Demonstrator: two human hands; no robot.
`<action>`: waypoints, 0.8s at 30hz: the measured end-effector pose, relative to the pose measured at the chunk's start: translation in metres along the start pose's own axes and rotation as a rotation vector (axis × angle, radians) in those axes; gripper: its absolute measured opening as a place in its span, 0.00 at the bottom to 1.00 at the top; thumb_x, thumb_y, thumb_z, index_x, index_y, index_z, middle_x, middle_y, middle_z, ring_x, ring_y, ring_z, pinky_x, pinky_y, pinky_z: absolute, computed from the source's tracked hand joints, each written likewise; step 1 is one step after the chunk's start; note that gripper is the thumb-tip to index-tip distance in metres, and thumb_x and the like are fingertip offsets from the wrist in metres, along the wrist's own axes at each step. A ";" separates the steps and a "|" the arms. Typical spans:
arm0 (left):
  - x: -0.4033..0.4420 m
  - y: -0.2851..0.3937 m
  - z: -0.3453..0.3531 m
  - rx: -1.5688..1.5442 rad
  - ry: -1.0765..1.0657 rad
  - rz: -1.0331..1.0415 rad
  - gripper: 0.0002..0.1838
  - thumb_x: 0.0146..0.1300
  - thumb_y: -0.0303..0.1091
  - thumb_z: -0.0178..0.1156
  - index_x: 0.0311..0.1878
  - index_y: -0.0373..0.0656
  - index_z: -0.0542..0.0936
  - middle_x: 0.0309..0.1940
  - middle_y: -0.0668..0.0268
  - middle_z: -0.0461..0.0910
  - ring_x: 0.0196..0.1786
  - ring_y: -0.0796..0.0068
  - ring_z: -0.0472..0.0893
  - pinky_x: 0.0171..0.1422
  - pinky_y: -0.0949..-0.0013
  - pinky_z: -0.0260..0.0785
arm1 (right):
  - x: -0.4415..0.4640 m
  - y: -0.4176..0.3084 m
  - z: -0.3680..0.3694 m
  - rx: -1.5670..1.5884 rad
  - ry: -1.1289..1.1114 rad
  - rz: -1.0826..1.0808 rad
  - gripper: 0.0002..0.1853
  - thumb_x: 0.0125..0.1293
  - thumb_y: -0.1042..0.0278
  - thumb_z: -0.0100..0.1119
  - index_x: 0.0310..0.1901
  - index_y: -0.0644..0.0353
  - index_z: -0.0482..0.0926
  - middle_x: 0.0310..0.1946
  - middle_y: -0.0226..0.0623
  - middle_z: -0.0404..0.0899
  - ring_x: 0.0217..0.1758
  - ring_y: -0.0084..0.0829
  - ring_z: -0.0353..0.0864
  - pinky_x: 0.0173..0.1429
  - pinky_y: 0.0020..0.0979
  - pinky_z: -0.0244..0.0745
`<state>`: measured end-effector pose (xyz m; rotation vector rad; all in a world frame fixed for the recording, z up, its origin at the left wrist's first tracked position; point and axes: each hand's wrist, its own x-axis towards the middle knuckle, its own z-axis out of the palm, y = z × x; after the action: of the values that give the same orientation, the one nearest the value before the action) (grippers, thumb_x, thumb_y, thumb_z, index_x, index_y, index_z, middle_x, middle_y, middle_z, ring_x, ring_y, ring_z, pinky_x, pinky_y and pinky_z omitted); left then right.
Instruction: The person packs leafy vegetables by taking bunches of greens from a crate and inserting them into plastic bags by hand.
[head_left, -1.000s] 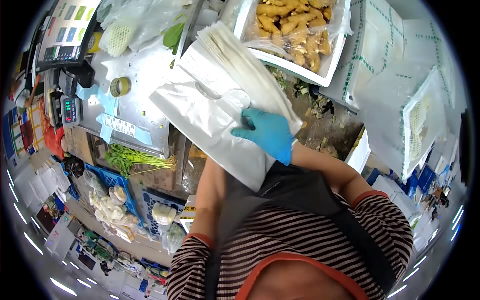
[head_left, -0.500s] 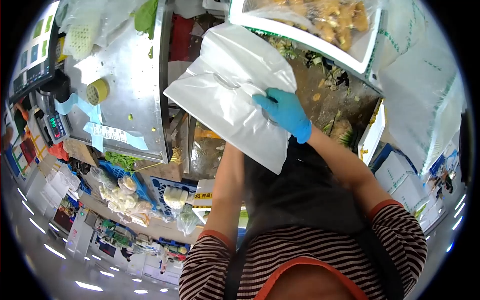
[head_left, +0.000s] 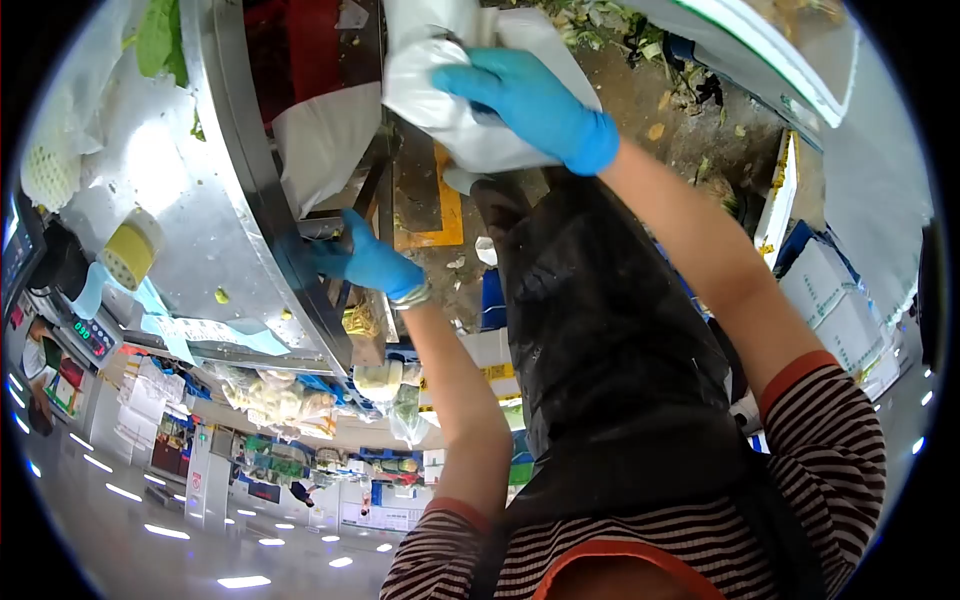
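Observation:
My right hand, in a blue glove, grips a crumpled white plastic bag over the floor gap in the upper middle. The thumb and fingers press into its folds, and part of the bag runs out of the top of the view. Lower and to the left, my left hand, also gloved in blue, is at the edge of the metal table. Its thumb stands apart from the stretched fingers, whose tips look dark and blurred against the edge. Another white sheet or bag hangs beside the table.
On the table lie a yellow tape roll, light-blue strips with a printed label and a green leaf. A digital scale stands at its far-left end. Foam boxes are stacked right. Vegetable scraps litter the floor.
The white bag, spread flat before, is now bunched up and further away in my right hand. My left hand has come out from beneath it and moved left to the table edge.

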<state>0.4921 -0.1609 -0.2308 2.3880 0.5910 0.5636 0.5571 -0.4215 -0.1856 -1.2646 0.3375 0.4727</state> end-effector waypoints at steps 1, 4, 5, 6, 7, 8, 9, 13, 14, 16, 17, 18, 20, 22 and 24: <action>0.016 -0.013 -0.002 0.135 -0.057 0.090 0.24 0.67 0.41 0.62 0.58 0.30 0.75 0.47 0.56 0.80 0.45 0.63 0.78 0.53 0.67 0.70 | 0.017 0.005 0.007 0.026 -0.028 -0.051 0.17 0.68 0.51 0.60 0.44 0.58 0.84 0.23 0.24 0.68 0.28 0.17 0.67 0.34 0.22 0.64; 0.057 -0.037 0.002 0.053 -0.332 -0.096 0.27 0.67 0.44 0.62 0.61 0.32 0.74 0.51 0.57 0.79 0.45 0.64 0.79 0.52 0.70 0.71 | 0.088 0.027 0.029 -0.523 -0.010 -0.680 0.14 0.69 0.58 0.56 0.45 0.58 0.83 0.27 0.33 0.77 0.29 0.24 0.75 0.37 0.26 0.71; 0.067 -0.043 0.002 -0.051 -0.442 -0.241 0.28 0.67 0.45 0.61 0.62 0.32 0.73 0.53 0.57 0.79 0.45 0.64 0.79 0.52 0.71 0.71 | 0.120 0.053 0.038 -0.786 0.133 -1.251 0.14 0.71 0.60 0.52 0.45 0.59 0.83 0.29 0.35 0.80 0.29 0.23 0.77 0.38 0.27 0.73; 0.070 -0.043 0.000 -0.008 -0.485 -0.248 0.28 0.68 0.44 0.61 0.63 0.33 0.73 0.55 0.58 0.77 0.47 0.67 0.79 0.54 0.70 0.70 | 0.107 0.028 0.050 -0.361 -0.178 -0.447 0.14 0.71 0.62 0.52 0.45 0.61 0.83 0.32 0.38 0.82 0.31 0.32 0.79 0.40 0.29 0.75; 0.073 -0.043 -0.002 0.034 -0.528 -0.254 0.27 0.69 0.44 0.60 0.63 0.34 0.73 0.58 0.59 0.76 0.49 0.69 0.78 0.56 0.70 0.70 | 0.129 0.042 0.061 -0.513 -0.170 -0.636 0.14 0.70 0.60 0.53 0.46 0.60 0.83 0.33 0.40 0.81 0.32 0.34 0.79 0.41 0.31 0.75; 0.068 -0.032 -0.005 -0.121 -0.511 -0.316 0.27 0.69 0.44 0.60 0.63 0.34 0.73 0.58 0.59 0.76 0.51 0.70 0.78 0.57 0.70 0.69 | 0.150 0.057 0.072 -0.658 -0.130 -0.829 0.15 0.69 0.59 0.55 0.46 0.60 0.82 0.34 0.41 0.81 0.34 0.37 0.79 0.42 0.33 0.75; 0.063 -0.023 -0.008 -0.276 -0.491 -0.377 0.26 0.69 0.44 0.59 0.63 0.34 0.73 0.59 0.59 0.76 0.52 0.71 0.77 0.58 0.70 0.69 | 0.162 0.065 0.086 -0.679 -0.122 -0.898 0.15 0.68 0.58 0.55 0.46 0.60 0.82 0.35 0.42 0.81 0.35 0.39 0.79 0.43 0.34 0.75; 0.051 -0.051 -0.025 -0.613 -0.543 -0.588 0.26 0.70 0.42 0.57 0.63 0.31 0.70 0.59 0.57 0.72 0.57 0.67 0.73 0.63 0.65 0.66 | 0.188 0.079 0.133 -0.630 -0.297 -1.040 0.21 0.68 0.51 0.53 0.42 0.65 0.82 0.40 0.52 0.82 0.41 0.51 0.80 0.49 0.41 0.74; 0.051 -0.053 -0.026 -0.566 -0.557 -0.597 0.26 0.71 0.42 0.56 0.63 0.31 0.70 0.58 0.56 0.73 0.57 0.66 0.74 0.62 0.65 0.68 | 0.185 0.085 0.147 -0.491 -0.340 -0.881 0.20 0.68 0.53 0.52 0.41 0.66 0.82 0.40 0.52 0.82 0.42 0.50 0.80 0.51 0.40 0.74; 0.051 -0.062 -0.030 -0.349 -0.582 -0.436 0.26 0.72 0.43 0.55 0.62 0.30 0.70 0.58 0.54 0.73 0.54 0.66 0.75 0.60 0.65 0.70 | 0.192 0.100 0.182 -0.497 -0.425 -0.800 0.18 0.69 0.58 0.51 0.40 0.67 0.82 0.41 0.53 0.82 0.44 0.48 0.80 0.53 0.40 0.74; 0.051 -0.065 -0.030 -0.318 -0.579 -0.416 0.26 0.72 0.44 0.55 0.62 0.29 0.71 0.57 0.54 0.74 0.54 0.66 0.76 0.59 0.65 0.71 | 0.196 0.105 0.194 -0.650 -0.475 -0.872 0.16 0.70 0.61 0.50 0.41 0.67 0.82 0.42 0.52 0.82 0.45 0.47 0.81 0.54 0.40 0.73; 0.051 -0.067 -0.029 -0.287 -0.576 -0.397 0.26 0.72 0.44 0.55 0.61 0.29 0.71 0.57 0.53 0.74 0.53 0.65 0.76 0.58 0.65 0.72 | 0.200 0.109 0.206 -0.792 -0.522 -0.954 0.15 0.70 0.64 0.49 0.42 0.67 0.83 0.42 0.52 0.82 0.46 0.46 0.81 0.55 0.40 0.73; 0.049 -0.065 -0.026 -0.380 -0.547 -0.485 0.26 0.72 0.43 0.55 0.60 0.28 0.72 0.56 0.53 0.75 0.51 0.65 0.77 0.56 0.65 0.73 | 0.205 0.111 0.218 -0.899 -0.590 -0.986 0.15 0.70 0.64 0.50 0.42 0.66 0.83 0.42 0.51 0.82 0.46 0.46 0.81 0.55 0.39 0.73; 0.047 -0.063 -0.027 -0.460 -0.524 -0.543 0.26 0.71 0.44 0.57 0.60 0.28 0.72 0.55 0.52 0.76 0.51 0.65 0.78 0.57 0.64 0.73 | 0.211 0.109 0.218 -0.896 -0.617 -0.944 0.15 0.70 0.64 0.50 0.42 0.66 0.83 0.42 0.51 0.82 0.46 0.46 0.81 0.55 0.39 0.73; 0.046 -0.052 -0.025 -0.524 -0.485 -0.615 0.27 0.69 0.44 0.59 0.59 0.29 0.73 0.55 0.52 0.76 0.51 0.64 0.78 0.57 0.64 0.73 | 0.217 0.106 0.212 -0.885 -0.635 -0.916 0.15 0.69 0.64 0.50 0.43 0.66 0.83 0.42 0.51 0.82 0.46 0.45 0.81 0.55 0.39 0.73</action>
<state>0.5020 -0.0879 -0.2346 1.6371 0.7866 -0.1268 0.6853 -0.1601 -0.3226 -1.8402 -1.0706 0.1829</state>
